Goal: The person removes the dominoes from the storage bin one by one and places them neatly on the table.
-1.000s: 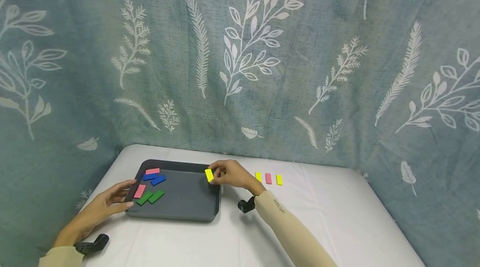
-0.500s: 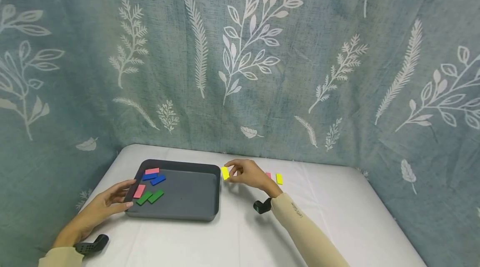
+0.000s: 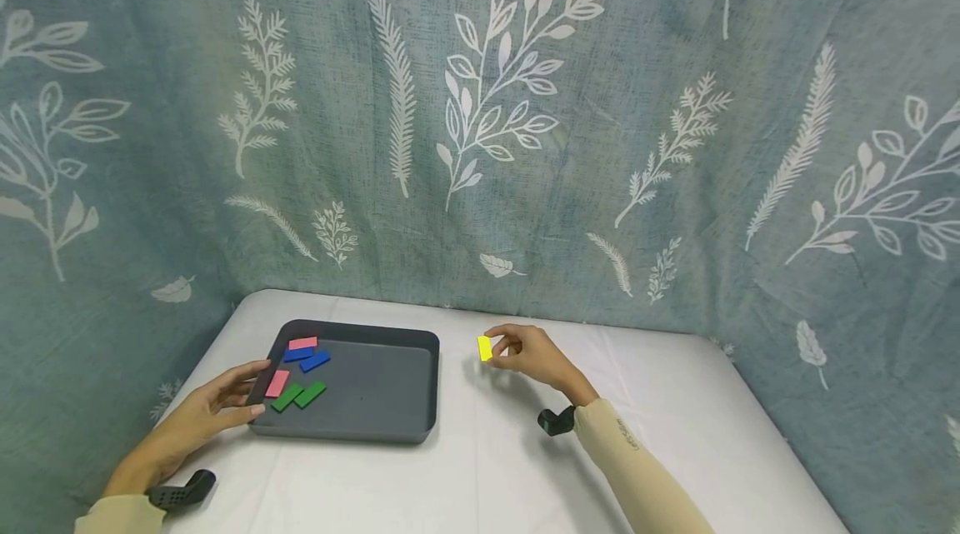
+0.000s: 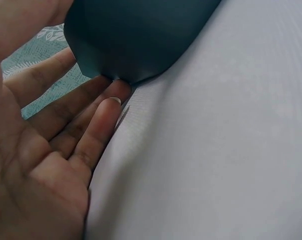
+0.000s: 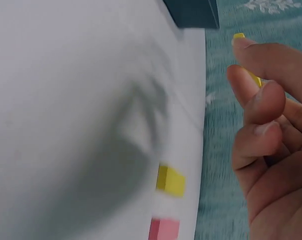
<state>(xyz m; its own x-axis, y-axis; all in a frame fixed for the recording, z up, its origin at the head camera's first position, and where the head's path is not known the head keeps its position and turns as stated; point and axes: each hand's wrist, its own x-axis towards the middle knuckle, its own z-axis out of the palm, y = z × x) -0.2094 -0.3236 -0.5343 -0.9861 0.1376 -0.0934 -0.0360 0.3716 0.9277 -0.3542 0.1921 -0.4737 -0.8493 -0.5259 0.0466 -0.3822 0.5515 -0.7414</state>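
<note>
In the head view my right hand (image 3: 534, 355) pinches a yellow block (image 3: 485, 348) between thumb and fingertips, raised over the white cloth to the right of the tray. My left hand (image 3: 204, 413) lies along the left side of a dark grey tray (image 3: 375, 435), thumb and fingers spread and touching its wall. In the left wrist view these fingers reach to the tray's corner (image 4: 115, 60). Inside the tray, toward the left, lie pink blocks (image 3: 277, 384), blue blocks (image 3: 315, 361) and green blocks (image 3: 310, 395).
Another yellow block (image 5: 171, 181) and a pink block (image 5: 164, 229) rest on the cloth in the right wrist view; my right hand hides them in the head view. A leaf-patterned curtain (image 3: 420, 251) hangs behind the white-covered table (image 3: 360, 488).
My right hand has carried the yellow block rightward from over the tray's right end to beyond its edge. It now covers the blocks on the cloth. My left hand stays at the tray.
</note>
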